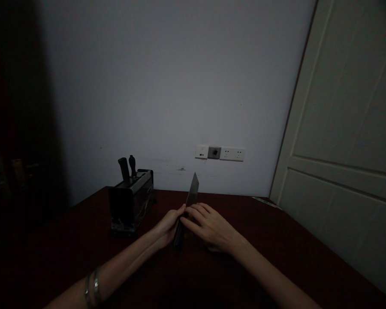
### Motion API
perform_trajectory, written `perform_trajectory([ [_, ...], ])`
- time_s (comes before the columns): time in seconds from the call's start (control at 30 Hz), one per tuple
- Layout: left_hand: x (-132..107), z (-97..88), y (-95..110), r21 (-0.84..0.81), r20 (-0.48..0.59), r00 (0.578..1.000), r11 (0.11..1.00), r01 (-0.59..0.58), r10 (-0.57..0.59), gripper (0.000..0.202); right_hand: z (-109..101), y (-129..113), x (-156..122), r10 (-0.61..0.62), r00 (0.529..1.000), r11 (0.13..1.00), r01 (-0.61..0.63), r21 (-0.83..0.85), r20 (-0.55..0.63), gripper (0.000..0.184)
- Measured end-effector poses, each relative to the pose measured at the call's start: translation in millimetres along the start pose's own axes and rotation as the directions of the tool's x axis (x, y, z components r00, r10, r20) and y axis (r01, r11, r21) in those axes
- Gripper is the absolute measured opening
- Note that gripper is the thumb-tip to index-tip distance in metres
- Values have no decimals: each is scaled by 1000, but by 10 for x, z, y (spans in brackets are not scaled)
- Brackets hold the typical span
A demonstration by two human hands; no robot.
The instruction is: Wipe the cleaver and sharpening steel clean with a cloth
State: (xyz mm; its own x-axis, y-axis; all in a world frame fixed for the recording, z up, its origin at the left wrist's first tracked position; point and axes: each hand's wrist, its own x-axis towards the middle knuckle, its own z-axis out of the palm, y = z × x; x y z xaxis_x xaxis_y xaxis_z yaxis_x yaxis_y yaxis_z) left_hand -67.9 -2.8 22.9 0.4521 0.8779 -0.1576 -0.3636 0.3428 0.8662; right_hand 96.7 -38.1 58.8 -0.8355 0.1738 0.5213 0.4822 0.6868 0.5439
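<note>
Above the dark red table, a kitchen knife (pixel 192 192) with a broad blade and a black handle is between my two hands. Its blade points away from me and up, and the handle end slants down towards me. My left hand (pixel 167 226) grips it from the left, near where handle and blade meet. From the right, the bent fingers of my right hand (pixel 209 225) close on the same part. Some fingertips are hidden behind the knife and in the dim light. Left of my hands stands a knife block (pixel 143 193), with two black handles (pixel 124 169) sticking up from its top.
The dark red table (pixel 231 274) reaches back to a pale wall (pixel 180 86). Low on the wall sits a row of sockets (pixel 232 154). A thin flat strip (pixel 266 202) lies at the table's back right, beside a white panelled door (pixel 341 128). The left side is very dark.
</note>
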Motion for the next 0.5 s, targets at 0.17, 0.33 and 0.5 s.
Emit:
perform_trajectory([
  [0.17,-30,10,77,-1,-46,999,1000,-23,23,30,19,243,-364,223,975,973,-223,56,-1,33],
  [0.33,122,-162,-34,-113,-13,1000,994,-3,1,34,280,351,-812,492,868,859,-497,121,67,29],
  [0.5,197,-296,-202,-272,74,997,962,17,3,37,612,321,-1234,717,629,597,-776,203,301,25],
])
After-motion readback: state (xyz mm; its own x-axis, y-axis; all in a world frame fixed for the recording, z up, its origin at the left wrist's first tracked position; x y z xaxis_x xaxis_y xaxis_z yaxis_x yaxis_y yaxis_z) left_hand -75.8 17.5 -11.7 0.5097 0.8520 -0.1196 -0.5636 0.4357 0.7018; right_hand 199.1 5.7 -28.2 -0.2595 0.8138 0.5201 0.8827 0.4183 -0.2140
